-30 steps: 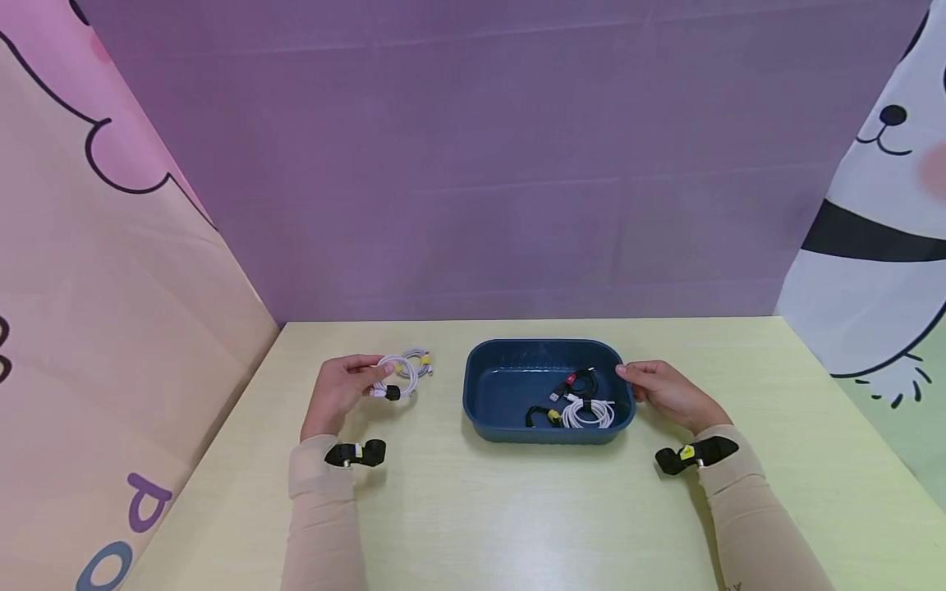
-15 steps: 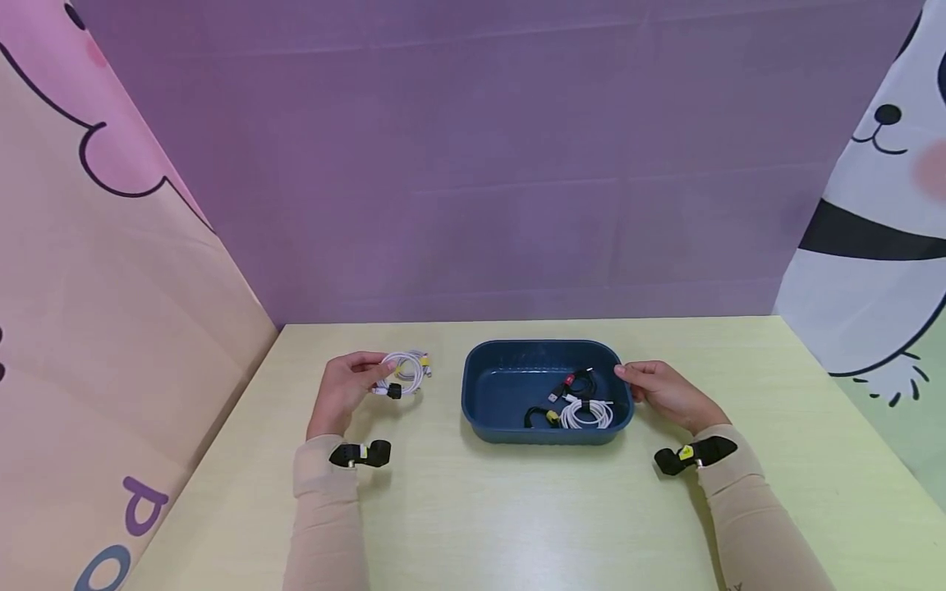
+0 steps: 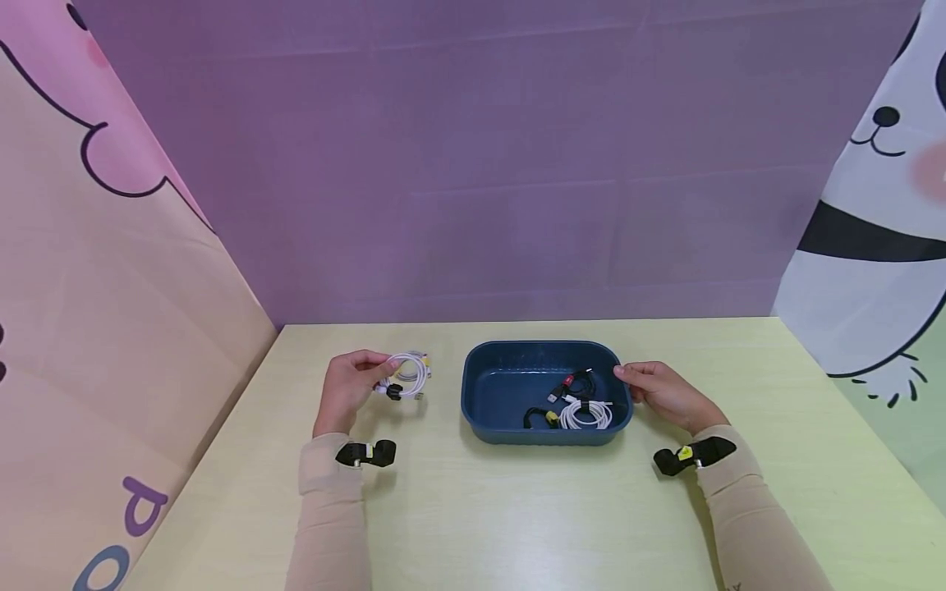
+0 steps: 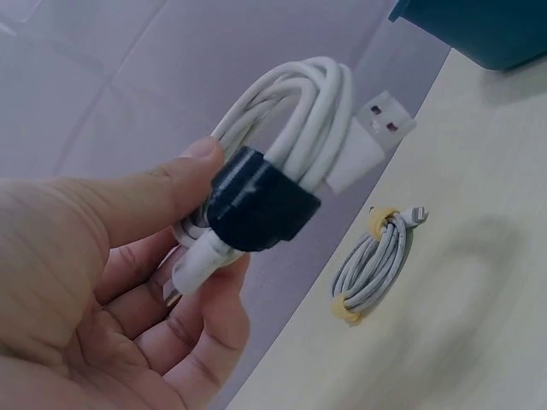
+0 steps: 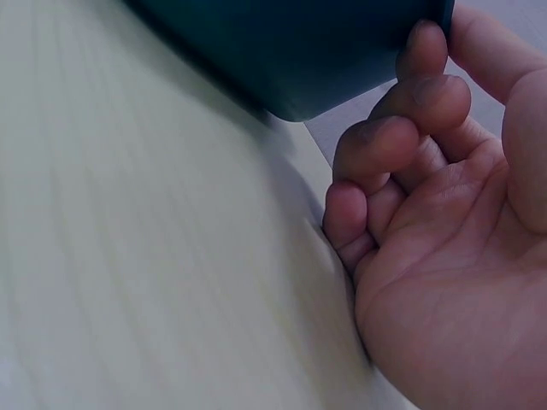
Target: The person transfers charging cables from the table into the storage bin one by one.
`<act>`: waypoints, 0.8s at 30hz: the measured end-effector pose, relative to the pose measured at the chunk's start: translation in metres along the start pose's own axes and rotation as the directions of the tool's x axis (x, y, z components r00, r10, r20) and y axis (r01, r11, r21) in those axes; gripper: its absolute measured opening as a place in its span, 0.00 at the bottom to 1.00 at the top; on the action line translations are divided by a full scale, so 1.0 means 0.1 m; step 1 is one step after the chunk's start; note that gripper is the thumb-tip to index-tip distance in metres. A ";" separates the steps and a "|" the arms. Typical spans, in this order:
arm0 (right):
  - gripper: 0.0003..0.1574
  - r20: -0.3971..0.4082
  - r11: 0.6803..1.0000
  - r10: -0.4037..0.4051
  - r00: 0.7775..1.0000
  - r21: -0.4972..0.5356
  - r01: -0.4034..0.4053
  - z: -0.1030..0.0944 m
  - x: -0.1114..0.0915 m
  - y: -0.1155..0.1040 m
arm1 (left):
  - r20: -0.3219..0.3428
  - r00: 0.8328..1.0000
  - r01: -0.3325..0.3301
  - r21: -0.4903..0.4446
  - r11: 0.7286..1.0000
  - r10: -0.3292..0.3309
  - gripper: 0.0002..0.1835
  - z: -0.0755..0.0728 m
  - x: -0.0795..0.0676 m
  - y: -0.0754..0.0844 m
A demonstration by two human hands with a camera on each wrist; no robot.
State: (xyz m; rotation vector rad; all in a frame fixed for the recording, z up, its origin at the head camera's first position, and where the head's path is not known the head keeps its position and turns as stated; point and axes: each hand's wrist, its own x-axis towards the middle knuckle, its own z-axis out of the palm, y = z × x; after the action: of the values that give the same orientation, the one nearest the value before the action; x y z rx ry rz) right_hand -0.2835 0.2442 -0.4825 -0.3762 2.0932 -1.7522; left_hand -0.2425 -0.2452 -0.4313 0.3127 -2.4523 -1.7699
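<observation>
Between thumb and fingers my left hand [image 3: 351, 389] pinches a coiled white USB cable [image 4: 312, 120], bound by a black strap [image 4: 261, 201], above the table. Its USB-A plug [image 4: 380, 128] sticks out at the side. Behind and below it, a grey-white coiled cable [image 4: 372, 265] with yellow ties lies on the table. My right hand [image 3: 668, 394] grips the right rim of a blue plastic bin [image 3: 510, 435], thumb on top and curled fingers outside. Inside the bin's right half lie a white coiled cable [image 3: 586, 415], a black cable with a red tie [image 3: 580, 383] and a short black cable with a yellow tie [image 3: 543, 417].
The pale wooden table [image 3: 473, 509] ends at a purple backdrop [image 3: 473, 164] behind the bin. Printed cloth panels stand at the left and right sides. A black wrist camera [image 3: 367, 453] sits on the left sleeve, another camera [image 3: 693, 455] on the right.
My left hand has moved slightly right with the white USB cable, which now overlaps the grey-white cable in the head view. The right hand keeps its hold on the bin rim.
</observation>
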 end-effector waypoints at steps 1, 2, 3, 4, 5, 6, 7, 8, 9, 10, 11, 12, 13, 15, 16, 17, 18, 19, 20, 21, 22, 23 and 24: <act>0.19 0.000 1.000 -0.001 1.000 0.000 0.001 0.00 0.00 0.00 | -0.005 1.000 -0.002 0.003 1.000 0.002 0.16 0.01 0.00 0.00; 0.19 0.000 1.000 -0.003 1.000 -0.001 0.003 0.00 0.00 0.00 | -0.012 1.000 -0.005 0.001 1.000 0.005 0.16 0.01 0.00 0.01; 0.19 -0.001 1.000 -0.004 1.000 -0.002 0.004 0.00 0.00 0.00 | -0.020 1.000 -0.008 -0.001 1.000 0.008 0.16 0.02 0.00 0.01; 0.20 -0.002 1.000 -0.005 1.000 -0.004 0.005 0.00 0.00 0.00 | -0.027 1.000 -0.009 -0.002 1.000 0.009 0.15 0.03 0.00 0.01; 0.20 -0.003 1.000 -0.007 1.000 -0.004 0.007 0.00 0.00 0.00 | -0.031 0.999 -0.014 0.000 1.000 0.014 0.15 0.03 0.01 0.01; 0.21 -0.005 1.000 -0.008 1.000 -0.004 0.008 0.00 -0.01 0.00 | -0.038 0.999 -0.017 -0.002 1.000 0.016 0.15 0.04 0.01 0.00; 0.21 -0.005 1.000 -0.011 1.000 -0.003 0.011 0.00 -0.01 0.00 | -0.044 0.999 -0.019 -0.005 1.000 0.019 0.14 0.05 0.01 0.00; 0.21 -0.006 1.000 -0.012 1.000 -0.004 0.012 0.00 -0.01 0.00 | -0.052 0.998 -0.020 -0.010 1.000 0.020 0.14 0.06 0.02 0.00; 0.21 -0.008 1.000 -0.013 1.000 -0.004 0.013 0.00 -0.01 0.00 | -0.058 0.998 -0.022 -0.011 1.000 0.022 0.13 0.06 0.01 0.00; 0.21 -0.011 1.000 -0.011 1.000 -0.001 0.011 0.00 -0.01 0.00 | -0.063 0.998 -0.026 -0.013 1.000 0.025 0.13 0.07 0.01 0.01; 0.21 -0.013 1.000 -0.010 1.000 0.003 0.010 0.00 0.00 0.00 | -0.070 0.997 -0.029 -0.012 1.000 0.028 0.13 0.07 0.01 0.01; 0.21 -0.016 1.000 -0.008 1.000 0.004 0.008 0.00 0.00 0.00 | -0.078 0.997 -0.029 -0.014 0.999 0.028 0.13 0.08 0.01 0.01; 0.21 -0.011 1.000 -0.011 1.000 0.004 0.011 0.00 0.00 0.00 | -0.084 0.996 -0.031 -0.015 0.999 0.029 0.13 0.08 0.00 0.02; 0.21 -0.013 1.000 -0.009 1.000 0.005 0.009 0.00 0.01 0.00 | -0.097 0.995 -0.033 -0.011 0.999 0.032 0.13 0.09 0.00 0.02; 0.21 -0.014 1.000 -0.009 1.000 0.005 0.009 0.01 0.01 0.00 | -0.103 0.994 -0.033 -0.008 0.999 0.032 0.14 0.09 -0.01 0.03; 0.21 -0.012 1.000 -0.012 1.000 0.003 0.012 0.01 0.01 0.00 | -0.109 0.994 -0.032 -0.005 0.999 0.032 0.14 0.10 -0.01 0.03; 0.21 -0.009 1.000 -0.014 1.000 0.000 0.014 0.01 0.01 0.00 | -0.115 0.993 -0.031 -0.005 0.999 0.031 0.14 0.10 -0.01 0.03; 0.21 -0.005 1.000 -0.016 1.000 -0.003 0.016 0.01 0.01 0.00 | -0.123 0.992 -0.030 -0.005 1.000 0.030 0.14 0.10 -0.01 0.04; 0.21 -0.008 1.000 -0.012 1.000 -0.003 0.012 0.01 0.00 0.00 | -0.130 0.991 -0.029 -0.005 1.000 0.028 0.13 0.11 -0.01 0.04; 0.21 -0.006 1.000 -0.014 1.000 -0.004 0.014 0.01 0.00 0.00 | -0.138 0.990 -0.028 -0.008 1.000 0.026 0.13 0.11 -0.01 0.05; 0.21 -0.004 1.000 -0.015 1.000 -0.006 0.015 0.01 0.00 0.00 | -0.145 0.989 -0.026 -0.010 1.000 0.024 0.13 0.11 -0.01 0.06; 0.21 -0.002 1.000 -0.016 1.000 -0.007 0.016 0.01 0.00 0.00 | -0.152 0.988 -0.026 -0.012 1.000 0.023 0.13 0.11 -0.01 0.06; 0.22 0.002 1.000 -0.016 1.000 -0.008 0.016 0.01 0.00 0.00 | -0.161 0.987 -0.026 -0.017 1.000 0.023 0.13 0.12 0.00 0.07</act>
State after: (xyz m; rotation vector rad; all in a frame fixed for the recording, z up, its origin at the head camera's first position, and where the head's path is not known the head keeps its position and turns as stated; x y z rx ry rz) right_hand -0.2831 0.2436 -0.4830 -0.3981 2.1021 -1.7524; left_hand -0.2451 -0.2323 -0.4287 0.4047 -2.3172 -1.6865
